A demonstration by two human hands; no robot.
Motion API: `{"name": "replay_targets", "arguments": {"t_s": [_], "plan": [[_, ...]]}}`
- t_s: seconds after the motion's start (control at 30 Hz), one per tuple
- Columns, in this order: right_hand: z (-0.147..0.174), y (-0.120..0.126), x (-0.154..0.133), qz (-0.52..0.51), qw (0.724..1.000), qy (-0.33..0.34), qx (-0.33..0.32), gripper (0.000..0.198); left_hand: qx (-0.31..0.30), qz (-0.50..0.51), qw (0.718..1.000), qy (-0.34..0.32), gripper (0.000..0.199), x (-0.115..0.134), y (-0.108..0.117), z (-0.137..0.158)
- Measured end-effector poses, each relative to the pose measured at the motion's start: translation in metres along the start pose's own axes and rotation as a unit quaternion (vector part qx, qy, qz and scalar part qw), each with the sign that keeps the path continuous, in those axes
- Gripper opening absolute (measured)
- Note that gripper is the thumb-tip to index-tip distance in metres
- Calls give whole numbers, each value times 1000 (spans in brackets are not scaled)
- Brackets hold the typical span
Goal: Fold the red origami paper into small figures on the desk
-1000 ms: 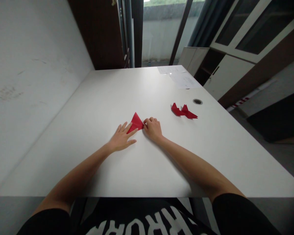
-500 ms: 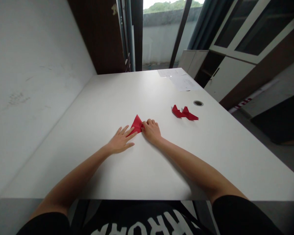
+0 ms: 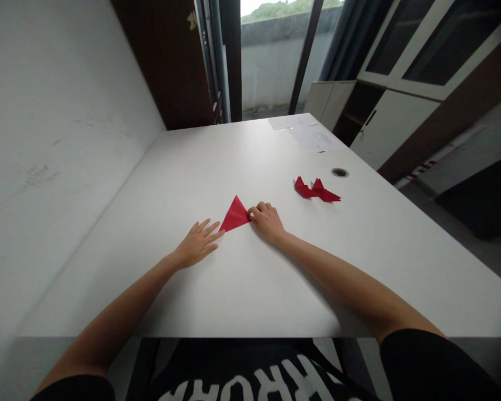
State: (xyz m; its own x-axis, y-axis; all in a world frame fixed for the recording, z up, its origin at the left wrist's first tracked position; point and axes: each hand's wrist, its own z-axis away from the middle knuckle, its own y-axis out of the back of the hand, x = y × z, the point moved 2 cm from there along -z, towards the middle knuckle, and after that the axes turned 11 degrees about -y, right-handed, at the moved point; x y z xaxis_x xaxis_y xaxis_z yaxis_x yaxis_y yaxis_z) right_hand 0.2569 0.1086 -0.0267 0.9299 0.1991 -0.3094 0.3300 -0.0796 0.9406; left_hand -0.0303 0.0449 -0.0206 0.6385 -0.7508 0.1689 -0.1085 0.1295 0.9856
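Note:
A red sheet of paper folded into a triangle [image 3: 236, 215] lies on the white table, one point facing away from me. My right hand [image 3: 267, 220] has its fingers curled, pinching the triangle's right corner. My left hand [image 3: 197, 243] lies flat with fingers spread; one fingertip reaches the triangle's left corner. To the right and farther off, two folded red paper figures [image 3: 317, 191] with pointed tips sit side by side, close together.
White printed sheets [image 3: 315, 138] lie at the table's far right corner. A round cable hole [image 3: 339, 172] is set near the right edge. A wall [image 3: 67, 139] borders the table on the left; white cabinets [image 3: 394, 125] stand beyond on the right.
My left hand has slid left off most of the paper, uncovering the triangle. My right hand has shifted slightly right along with the right corner.

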Motion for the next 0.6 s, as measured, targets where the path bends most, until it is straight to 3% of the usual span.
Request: {"name": "replay_targets", "arguments": {"t_s": [0.13,0.33,0.47,0.6], "plan": [[2,5,2,-20,1000,-3,21,34,-2,7,1000,1,52,0,-1,-2],[11,-4,-18,-39,976,208,-44,45,13,-9,1000,23,53,0,-6,7],[9,-6,-8,-39,969,232,-75,50,13,3,999,40,54,-5,-1,27],[3,-2,3,-63,961,256,-86,46,65,28,997,38,43,-13,6,36]]}}
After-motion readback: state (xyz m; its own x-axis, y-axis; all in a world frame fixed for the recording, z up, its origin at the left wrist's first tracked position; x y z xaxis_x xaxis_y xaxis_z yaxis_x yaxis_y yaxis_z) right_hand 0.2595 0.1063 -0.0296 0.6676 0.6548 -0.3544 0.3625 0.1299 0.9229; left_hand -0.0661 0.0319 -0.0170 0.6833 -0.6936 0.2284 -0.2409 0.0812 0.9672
